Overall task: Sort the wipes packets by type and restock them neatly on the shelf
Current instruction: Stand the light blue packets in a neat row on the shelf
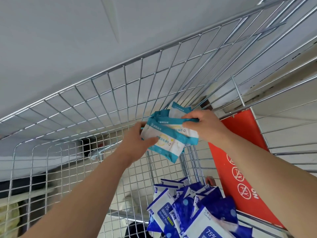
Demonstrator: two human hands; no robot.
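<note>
Both hands hold a small stack of teal-and-white wipes packets (169, 134) up in front of the wire shelf (106, 100). My left hand (137, 143) grips the stack's lower left edge, thumb on the front packet. My right hand (204, 126) pinches the top right of the stack. One more teal packet (180, 109) sticks out behind the stack, against the shelf mesh. Below, a heap of several blue-and-white alcohol wipes packets (190, 206) lies in a wire cart (133, 186).
The cart's wire mesh wall (51, 169) stands at lower left. A red panel (240, 160) with prohibition signs is on the cart's right side. More wire shelving (283, 83) rises at the right, with a pale wall (68, 40) behind.
</note>
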